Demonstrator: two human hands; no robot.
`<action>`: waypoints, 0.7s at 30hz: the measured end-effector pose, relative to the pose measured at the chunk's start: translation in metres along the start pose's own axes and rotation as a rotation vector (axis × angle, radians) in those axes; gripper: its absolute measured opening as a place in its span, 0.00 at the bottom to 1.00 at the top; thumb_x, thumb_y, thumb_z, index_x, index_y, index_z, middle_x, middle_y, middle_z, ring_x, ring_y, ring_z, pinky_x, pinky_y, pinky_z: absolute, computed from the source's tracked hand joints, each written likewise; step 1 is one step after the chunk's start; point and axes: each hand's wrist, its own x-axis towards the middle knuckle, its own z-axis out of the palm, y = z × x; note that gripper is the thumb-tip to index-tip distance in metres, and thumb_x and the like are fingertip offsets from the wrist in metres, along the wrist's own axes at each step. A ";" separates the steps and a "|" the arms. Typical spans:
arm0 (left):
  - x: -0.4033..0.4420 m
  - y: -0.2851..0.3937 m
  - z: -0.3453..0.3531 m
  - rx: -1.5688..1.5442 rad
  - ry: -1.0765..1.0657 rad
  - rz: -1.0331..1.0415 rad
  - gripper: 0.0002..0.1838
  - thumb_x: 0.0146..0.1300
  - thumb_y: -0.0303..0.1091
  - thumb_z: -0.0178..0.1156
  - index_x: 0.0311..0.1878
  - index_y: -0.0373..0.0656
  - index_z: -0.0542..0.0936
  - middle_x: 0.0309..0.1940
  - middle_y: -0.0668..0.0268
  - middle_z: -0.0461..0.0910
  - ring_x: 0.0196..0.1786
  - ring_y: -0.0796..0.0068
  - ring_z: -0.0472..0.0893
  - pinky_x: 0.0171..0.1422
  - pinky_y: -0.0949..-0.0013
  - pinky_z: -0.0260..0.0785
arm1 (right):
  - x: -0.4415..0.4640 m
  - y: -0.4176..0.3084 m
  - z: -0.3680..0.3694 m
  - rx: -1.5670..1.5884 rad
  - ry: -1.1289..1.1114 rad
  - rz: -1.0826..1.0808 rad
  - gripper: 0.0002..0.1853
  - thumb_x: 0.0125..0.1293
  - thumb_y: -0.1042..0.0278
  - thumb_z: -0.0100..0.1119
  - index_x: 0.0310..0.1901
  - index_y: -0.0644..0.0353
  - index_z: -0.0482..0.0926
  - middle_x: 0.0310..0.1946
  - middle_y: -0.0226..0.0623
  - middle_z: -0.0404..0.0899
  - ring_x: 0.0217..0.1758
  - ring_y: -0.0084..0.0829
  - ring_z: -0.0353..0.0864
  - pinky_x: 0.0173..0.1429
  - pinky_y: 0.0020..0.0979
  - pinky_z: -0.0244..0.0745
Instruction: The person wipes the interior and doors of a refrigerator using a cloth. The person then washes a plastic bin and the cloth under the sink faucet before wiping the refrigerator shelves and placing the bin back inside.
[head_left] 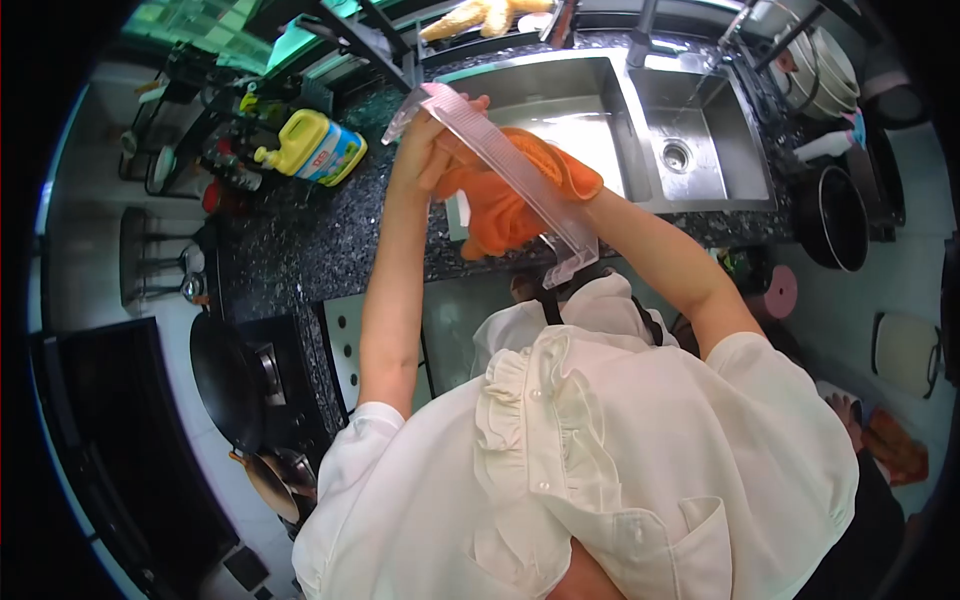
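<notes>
A long, clear, pinkish plastic bin or cover point(500, 163) with a ribbed edge slants across the view above the counter's front edge. My left hand point(440, 143) is closed around its upper left end, with fingertips showing past the edge. An orange cloth point(512, 205) lies against the plastic piece and is seen partly through it. My right hand point(490, 232) is wrapped in the cloth, which hides most of its fingers. The cloth is bunched between that hand and the plastic.
Behind my hands is a steel double sink point(625, 120) with a drain point(677, 155) in the right basin. A yellow detergent jug point(318, 150) stands on the dark speckled counter point(300, 225). A black pot point(838, 218) sits at right, a wok point(226, 380) at left.
</notes>
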 end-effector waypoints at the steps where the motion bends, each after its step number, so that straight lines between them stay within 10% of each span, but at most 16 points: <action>1: -0.001 -0.002 0.003 0.029 -0.023 0.088 0.16 0.66 0.35 0.60 0.51 0.35 0.77 0.53 0.50 0.80 0.59 0.57 0.79 0.65 0.56 0.71 | -0.013 -0.003 -0.003 0.142 0.013 0.070 0.22 0.69 0.69 0.57 0.62 0.63 0.69 0.57 0.39 0.75 0.61 0.30 0.74 0.65 0.28 0.68; 7: -0.015 0.046 -0.063 -0.047 0.292 0.489 0.13 0.69 0.27 0.55 0.53 0.33 0.77 0.57 0.47 0.76 0.63 0.57 0.76 0.70 0.58 0.69 | -0.090 -0.004 -0.035 0.840 0.090 0.366 0.20 0.73 0.69 0.49 0.65 0.62 0.66 0.61 0.38 0.70 0.67 0.28 0.67 0.70 0.28 0.64; 10: -0.027 0.039 -0.074 -0.106 0.428 0.388 0.13 0.70 0.26 0.54 0.55 0.30 0.75 0.57 0.48 0.76 0.65 0.52 0.73 0.70 0.55 0.69 | -0.111 0.016 -0.028 0.556 0.484 0.505 0.18 0.74 0.71 0.48 0.62 0.64 0.68 0.57 0.38 0.71 0.63 0.28 0.70 0.67 0.28 0.68; 12: -0.036 0.022 -0.070 -0.213 0.435 0.364 0.13 0.70 0.27 0.54 0.53 0.30 0.75 0.56 0.48 0.77 0.64 0.52 0.74 0.69 0.55 0.70 | -0.107 0.038 -0.015 1.046 0.920 0.302 0.17 0.72 0.67 0.53 0.57 0.65 0.70 0.54 0.39 0.74 0.56 0.32 0.75 0.56 0.30 0.73; 16: -0.039 -0.028 -0.032 -0.019 0.653 0.308 0.14 0.70 0.29 0.55 0.54 0.31 0.74 0.54 0.49 0.78 0.58 0.56 0.79 0.65 0.58 0.75 | -0.080 0.032 -0.015 0.398 0.772 0.303 0.19 0.72 0.65 0.52 0.62 0.59 0.69 0.57 0.35 0.71 0.60 0.25 0.70 0.67 0.28 0.66; 21: -0.052 -0.066 -0.030 -0.222 0.773 0.327 0.13 0.70 0.30 0.54 0.53 0.33 0.74 0.50 0.49 0.80 0.54 0.58 0.81 0.61 0.60 0.78 | -0.053 0.014 -0.025 0.431 0.801 0.361 0.24 0.70 0.69 0.53 0.66 0.62 0.64 0.66 0.35 0.64 0.65 0.31 0.67 0.72 0.27 0.59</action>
